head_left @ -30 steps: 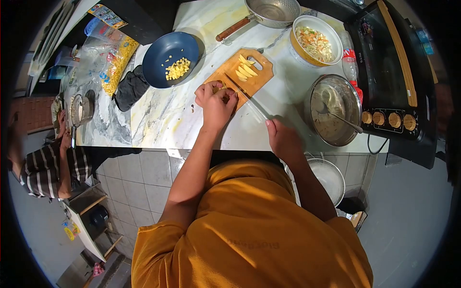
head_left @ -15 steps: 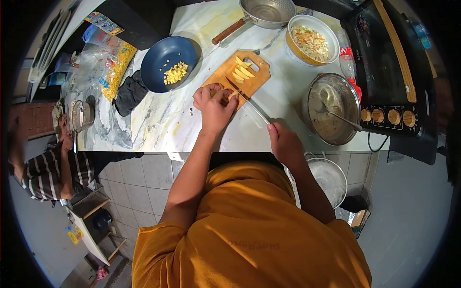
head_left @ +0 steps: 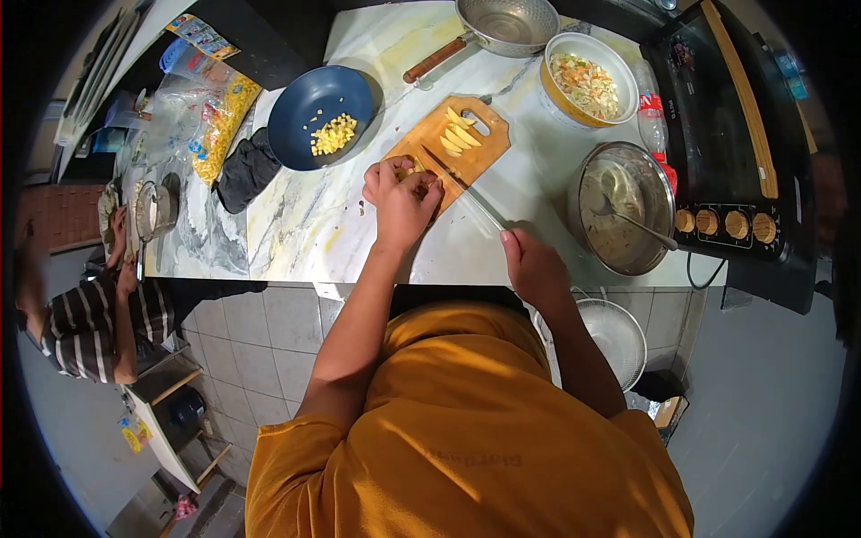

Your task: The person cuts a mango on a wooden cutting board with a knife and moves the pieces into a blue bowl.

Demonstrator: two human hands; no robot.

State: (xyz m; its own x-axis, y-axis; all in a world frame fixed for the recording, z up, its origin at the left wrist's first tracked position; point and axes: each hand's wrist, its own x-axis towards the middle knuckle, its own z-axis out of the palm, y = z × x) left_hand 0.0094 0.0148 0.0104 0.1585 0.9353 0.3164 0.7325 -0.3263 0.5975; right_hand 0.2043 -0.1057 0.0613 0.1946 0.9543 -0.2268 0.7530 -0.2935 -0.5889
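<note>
On the wooden cutting board (head_left: pixel 491 154), my left hand (head_left: pixel 403 196) curls its fingers over pale yellow pieces that look like potato, mostly hidden beneath them. My right hand (head_left: pixel 533 265) is closed around the handle of a knife (head_left: pixel 472 199). Its blade points up and left across the board, just right of my left fingertips. Several cut potato wedges (head_left: pixel 460 136) lie near the board's far end, by the handle hole. Left of the board, small yellow cubes (head_left: pixel 333 134) sit in a dark blue pan (head_left: pixel 296 106).
Behind stand a hammered metal pan (head_left: pixel 508 23) and a bowl of shredded vegetables (head_left: pixel 584 85). At right are a steel pot (head_left: pixel 622 242) with a spoon, a bottle (head_left: pixel 651 121) and an oven (head_left: pixel 731 134). Black cloth (head_left: pixel 244 175) and a yellow bag (head_left: pixel 220 125) lie left. Another person (head_left: pixel 99 314) holds a pan.
The view has shifted slightly, so the counter items sit a little further right. My hands and the knife keep nearly the same pose over the board.
</note>
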